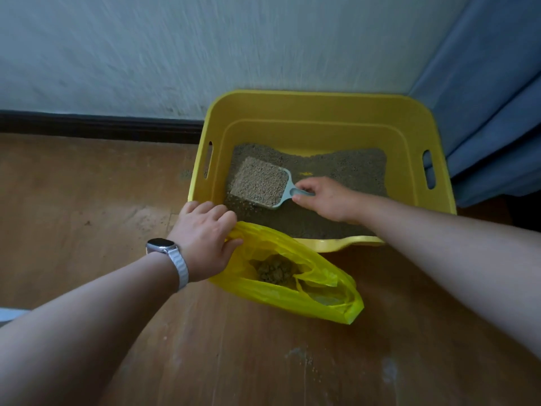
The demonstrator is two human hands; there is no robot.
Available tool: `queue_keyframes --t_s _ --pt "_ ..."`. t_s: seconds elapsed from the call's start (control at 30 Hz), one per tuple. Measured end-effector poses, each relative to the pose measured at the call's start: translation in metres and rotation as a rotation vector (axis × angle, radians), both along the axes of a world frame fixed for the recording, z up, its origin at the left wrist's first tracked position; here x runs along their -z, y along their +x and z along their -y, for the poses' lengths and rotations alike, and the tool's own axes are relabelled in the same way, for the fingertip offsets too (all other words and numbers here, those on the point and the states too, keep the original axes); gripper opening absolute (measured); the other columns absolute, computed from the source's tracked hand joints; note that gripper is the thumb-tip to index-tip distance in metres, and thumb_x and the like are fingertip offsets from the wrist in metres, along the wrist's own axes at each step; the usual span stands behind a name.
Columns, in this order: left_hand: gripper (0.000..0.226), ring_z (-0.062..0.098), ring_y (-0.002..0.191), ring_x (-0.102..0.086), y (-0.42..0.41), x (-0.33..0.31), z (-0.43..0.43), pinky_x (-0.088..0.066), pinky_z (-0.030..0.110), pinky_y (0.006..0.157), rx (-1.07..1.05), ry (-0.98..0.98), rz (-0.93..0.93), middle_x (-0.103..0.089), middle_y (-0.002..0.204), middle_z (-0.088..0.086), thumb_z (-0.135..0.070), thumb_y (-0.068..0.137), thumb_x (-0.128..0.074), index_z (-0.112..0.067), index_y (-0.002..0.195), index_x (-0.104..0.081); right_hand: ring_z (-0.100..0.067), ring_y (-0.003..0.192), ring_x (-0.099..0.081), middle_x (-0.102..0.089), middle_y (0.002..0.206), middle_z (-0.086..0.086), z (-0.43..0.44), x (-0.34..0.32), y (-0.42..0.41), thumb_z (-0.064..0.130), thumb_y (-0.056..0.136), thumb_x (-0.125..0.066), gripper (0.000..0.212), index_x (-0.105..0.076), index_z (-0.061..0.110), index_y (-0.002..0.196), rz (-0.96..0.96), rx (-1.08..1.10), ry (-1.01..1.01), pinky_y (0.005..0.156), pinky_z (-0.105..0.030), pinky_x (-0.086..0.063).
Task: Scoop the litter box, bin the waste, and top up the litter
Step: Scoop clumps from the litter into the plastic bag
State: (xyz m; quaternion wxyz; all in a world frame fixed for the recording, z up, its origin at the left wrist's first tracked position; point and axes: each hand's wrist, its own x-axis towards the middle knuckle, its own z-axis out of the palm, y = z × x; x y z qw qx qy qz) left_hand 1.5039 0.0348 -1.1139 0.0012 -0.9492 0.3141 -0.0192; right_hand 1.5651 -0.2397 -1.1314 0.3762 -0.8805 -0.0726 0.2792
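The right hand (326,199) grips the grey scoop (265,183) by its handle, heaped with litter, inside the yellow litter box (322,112). Just beside the box's near rim, the left hand (205,238) pinches the yellow plastic bag (292,294) open, palm down.

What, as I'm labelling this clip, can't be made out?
Head view:
- Handle end of the grey plastic scoop: inside the right grip.
- Mouth edge of the yellow plastic bag: under the left grip.
- Near corner of the yellow plastic litter box: behind the bag.
- Whether scoop holds clumps: granules cover it.
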Motion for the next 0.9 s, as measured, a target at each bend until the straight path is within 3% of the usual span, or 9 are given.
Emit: queue_keyframes --t_s 0.13,0.37,0.53,0.77,0.9 --pt "0.029 0.027 0.068 -0.056 -0.001 -0.003 0.003 -0.044 0.038 0.068 -0.011 0.014 0.002 -0.055 0.072 -0.002 -0.05 0.079 -0.045 -0.021 0.079 -0.048 -0.015 0.07 -0.049 -0.062 0.082 -0.012 0.024 -0.012 -0.007 0.036 0.098 -0.052 0.022 -0.067 0.022 0.105 0.038 0.17 0.051 0.062 -0.031 -0.034" --pt "0.032 0.026 0.068 -0.057 -0.001 -0.006 0.006 -0.045 0.039 0.069 -0.035 0.051 -0.012 -0.056 0.072 -0.002 -0.053 0.081 -0.041 -0.022 0.079 -0.051 -0.016 0.071 -0.05 -0.055 0.077 -0.001 0.054 -0.02 -0.026 0.033 0.099 -0.051 0.024 -0.067 0.016 0.104 0.048 0.35 0.032 0.062 -0.03 -0.039" --pt "0.036 0.026 0.07 -0.057 0.0 -0.004 0.006 -0.043 0.041 0.069 -0.056 0.083 -0.018 -0.057 0.073 -0.002 -0.054 0.08 -0.04 -0.021 0.079 -0.054 -0.034 0.086 -0.063 -0.067 0.099 -0.018 0.066 -0.025 -0.029 0.036 0.098 -0.052 0.024 -0.067 0.019 0.102 0.067 0.382 -0.01 0.066 -0.038 -0.049" --pt "0.038 0.027 0.071 -0.056 -0.001 -0.001 0.005 -0.043 0.041 0.071 -0.066 0.083 -0.02 -0.056 0.073 -0.002 -0.055 0.08 -0.038 -0.021 0.079 -0.055 -0.026 0.076 -0.057 -0.064 0.089 -0.012 0.07 -0.033 -0.036 0.036 0.1 -0.049 0.023 -0.065 0.02 0.103 0.04 0.411 -0.024 0.058 -0.031 -0.041" --pt "0.039 0.027 0.071 -0.056 -0.001 0.0 0.004 -0.042 0.041 0.071 -0.068 0.085 -0.019 -0.056 0.073 -0.001 -0.056 0.08 -0.038 -0.02 0.079 -0.055 -0.027 0.09 -0.062 -0.067 0.107 -0.016 0.065 -0.036 -0.037 0.036 0.1 -0.049 0.025 -0.066 0.02 0.11 0.034 0.42 -0.013 0.069 -0.035 -0.045"
